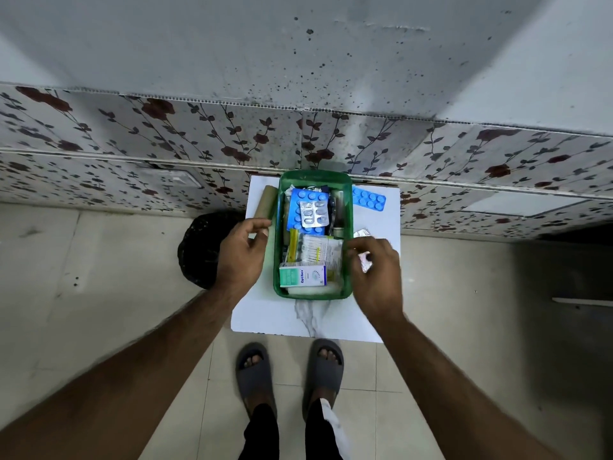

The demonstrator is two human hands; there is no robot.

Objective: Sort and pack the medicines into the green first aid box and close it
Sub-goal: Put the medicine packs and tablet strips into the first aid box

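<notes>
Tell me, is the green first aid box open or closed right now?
Open. The green first aid box has no lid on it; blister strips and a small carton lie exposed inside.

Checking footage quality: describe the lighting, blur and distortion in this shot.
Head view: dim, cool, even light; strong wide-angle bending of the tiled wall; green box fairly sharp; right hand slightly motion-blurred; left hand clearer; right edge falls into shadow.
</notes>
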